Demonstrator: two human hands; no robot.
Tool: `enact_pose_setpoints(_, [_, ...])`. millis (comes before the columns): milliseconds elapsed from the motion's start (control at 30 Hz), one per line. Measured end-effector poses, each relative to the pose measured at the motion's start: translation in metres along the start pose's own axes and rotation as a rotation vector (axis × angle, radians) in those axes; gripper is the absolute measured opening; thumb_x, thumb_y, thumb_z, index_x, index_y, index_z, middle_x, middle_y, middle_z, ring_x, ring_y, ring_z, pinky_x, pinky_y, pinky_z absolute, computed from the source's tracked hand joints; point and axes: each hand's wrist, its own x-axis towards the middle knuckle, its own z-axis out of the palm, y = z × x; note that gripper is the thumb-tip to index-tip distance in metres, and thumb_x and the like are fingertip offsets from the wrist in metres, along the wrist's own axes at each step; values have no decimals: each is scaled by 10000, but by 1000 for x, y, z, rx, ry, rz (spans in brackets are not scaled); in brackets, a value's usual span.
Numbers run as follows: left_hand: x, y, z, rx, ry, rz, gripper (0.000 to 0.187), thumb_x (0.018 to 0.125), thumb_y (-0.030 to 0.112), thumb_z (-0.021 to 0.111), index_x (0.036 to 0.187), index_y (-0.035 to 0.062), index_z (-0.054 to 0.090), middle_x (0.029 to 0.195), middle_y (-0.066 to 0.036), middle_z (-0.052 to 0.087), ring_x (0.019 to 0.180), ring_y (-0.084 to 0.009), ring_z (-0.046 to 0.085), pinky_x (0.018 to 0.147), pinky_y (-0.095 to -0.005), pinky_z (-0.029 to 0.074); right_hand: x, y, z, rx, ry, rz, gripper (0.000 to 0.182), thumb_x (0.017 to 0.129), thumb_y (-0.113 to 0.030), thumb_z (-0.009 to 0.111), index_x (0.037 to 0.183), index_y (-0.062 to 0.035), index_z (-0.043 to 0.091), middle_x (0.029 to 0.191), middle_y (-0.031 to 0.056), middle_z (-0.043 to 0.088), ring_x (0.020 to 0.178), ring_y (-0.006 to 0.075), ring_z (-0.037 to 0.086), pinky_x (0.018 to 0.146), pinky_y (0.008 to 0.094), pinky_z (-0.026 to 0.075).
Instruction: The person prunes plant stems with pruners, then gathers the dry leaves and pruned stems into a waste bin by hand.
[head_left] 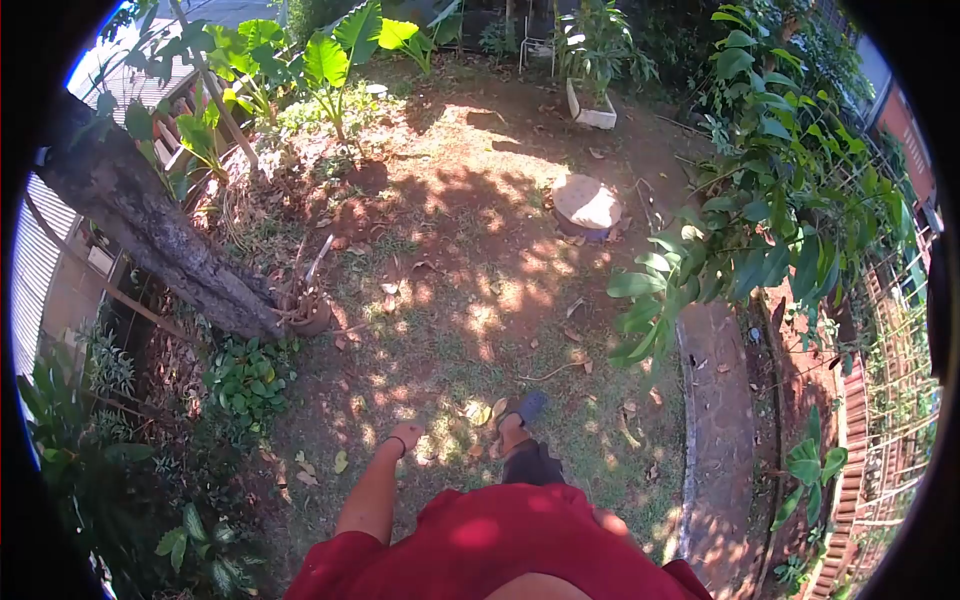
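My left hand (407, 434) hangs low at the end of my bare forearm, with a dark band at the wrist. It is over the patchy grass and touches nothing that I can make out; its fingers are too small and blurred to read. My right hand does not show; only part of that arm appears beside the red shirt (500, 520). A foot in a dark shoe (530, 406) stands on the ground ahead of my body, below dark trousers (532, 465). Dry leaves (477, 412) lie next to the foot.
A thick tree trunk (170, 230) leans at the left. A round pale slab (587, 202) lies ahead, with a white planter (591, 108) beyond it. Leafy branches (770, 230) hang at the right, above a stone path (716, 420). A stick (320, 258) lies near the trunk.
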Motion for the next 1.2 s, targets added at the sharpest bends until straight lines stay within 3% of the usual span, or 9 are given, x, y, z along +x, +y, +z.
enact_pose_setpoints(233, [0,15,-11,855,-312,307,274,837,192,562,1029,45,690,1091,-195,673,1001,-359,658,841,-458,530,99,-318,-191,-421,-110,73,520,985,-443,379,891,-23,671,613,144,603,571,261,613,591,407,499])
enact_pose_setpoints(333, [7,11,-9,379,-249,61,311,840,226,568,1087,70,675,1097,-185,676,1005,-365,656,847,-461,531,169,-440,-254,-406,-93,-26,439,777,-453,632,864,-25,672,693,177,657,685,285,679,653,413,526])
enact_pose_setpoints(567, [79,85,-40,350,-187,120,337,907,273,505,1168,120,653,1127,-150,675,1068,-366,625,919,-454,498,256,-703,-362,-276,-1,-219,468,768,-379,691,1056,-26,585,923,139,659,775,263,647,706,385,506])
enact_pose_setpoints(700, [177,108,-89,196,-242,8,369,890,333,556,1183,131,653,1166,-161,658,1079,-369,617,947,-434,490,327,-736,-379,-216,233,-354,336,771,-307,708,917,-43,560,760,47,596,604,171,548,583,363,464])
enact_pose_setpoints(833, [297,204,-232,752,-393,168,274,878,213,569,1106,92,660,1106,-180,670,1054,-351,634,895,-434,521,313,-760,-418,-192,109,-179,334,832,-341,669,917,-32,578,684,70,577,566,160,572,488,367,458])
enact_pose_setpoints(900, [387,210,-283,697,-213,105,261,841,211,619,1062,77,655,1041,-179,683,1006,-343,657,852,-442,538,339,-724,-435,-321,-50,-27,345,892,-399,590,889,-55,617,598,65,562,550,178,581,495,370,465])
enact_pose_setpoints(1033, [506,317,-408,694,195,676,221,842,221,602,983,64,667,863,-155,700,813,-317,690,758,-437,556,321,-687,-472,-408,-45,170,388,964,-451,443,989,-136,668,642,77,604,539,203,612,500,363,482])
enact_pose_setpoints(1100, [572,373,-444,-111,7,92,246,837,223,615,990,42,681,809,-146,689,787,-297,683,746,-411,547,325,-662,-483,-195,-36,212,353,954,-418,455,1006,-138,664,696,94,606,521,207,603,470,352,466])
enact_pose_setpoints(1200, [646,466,-482,0,140,95,306,875,277,591,1032,36,697,870,-138,708,852,-271,688,765,-376,534,335,-674,-493,191,22,231,321,932,-390,495,974,-116,657,712,89,601,493,194,575,443,341,443])
